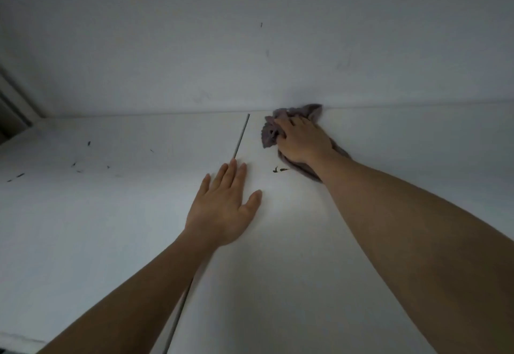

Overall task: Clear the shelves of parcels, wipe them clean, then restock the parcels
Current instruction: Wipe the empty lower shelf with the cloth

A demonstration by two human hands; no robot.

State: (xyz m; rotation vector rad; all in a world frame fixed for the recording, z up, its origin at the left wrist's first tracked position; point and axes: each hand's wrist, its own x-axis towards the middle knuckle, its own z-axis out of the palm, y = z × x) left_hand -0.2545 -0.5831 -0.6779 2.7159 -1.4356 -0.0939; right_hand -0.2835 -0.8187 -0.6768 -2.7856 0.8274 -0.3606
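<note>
A white shelf (375, 136) fills the view, with no parcels on it. My right hand (301, 142) grips a crumpled grey-purple cloth (271, 131) and presses it onto the shelf close to the back wall. My left hand (222, 209) lies flat on the shelf with fingers straight, palm down, a little nearer to me and to the left of the cloth. A thin dark seam (240, 136) runs front to back across the shelf, passing under my left hand and forearm.
The white back wall (250, 47) rises right behind the cloth. Small dark specks (279, 170) lie beside my right wrist, and more scattered debris (75, 164) lies on the left part of the shelf. A dark frame edge (16, 103) stands at the far left.
</note>
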